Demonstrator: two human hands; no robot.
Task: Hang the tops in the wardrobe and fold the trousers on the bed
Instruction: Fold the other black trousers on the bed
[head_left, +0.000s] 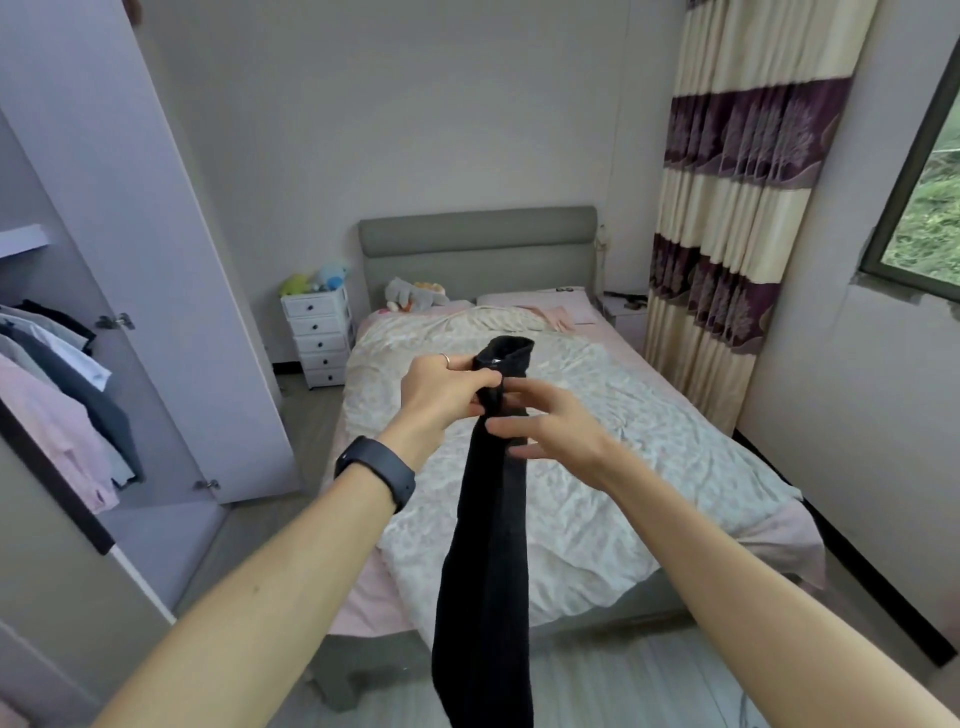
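View: head camera, looking forward and down.
Left hand (447, 389): fingers curled tight round the trousers (485, 545) just under the waistband; this is the carrying grip.
Right hand (553, 428): fingers laid on the cloth directly below the left grip. The cloth hides part of them, so I cannot tell whether it pinches or only touches.
Trousers, position: held in the air. The waistband stands up just above the grip and the legs hang straight down from it, bunched into one narrow black column that runs out of the bottom of the frame.
Bed (623, 467): beyond and beneath the grip; the cloth does not rest on it.
Wardrobe (156, 312): well off to the left of the grip, door open, tops (62, 415) hanging on the rail inside.
Handling (judgement): light and fully limp, with no stiffness. It drapes from whichever point is held, so one hand carries it without strain. Matte knit-looking cloth, unlikely to slip, nothing fragile.
Where to hold (judgement): the two ends of the waistband, one per hand, so the legs fall side by side and lie flat on the bed for folding.
Risk (judgement): twisted legs if they are laid down bunched as they are.
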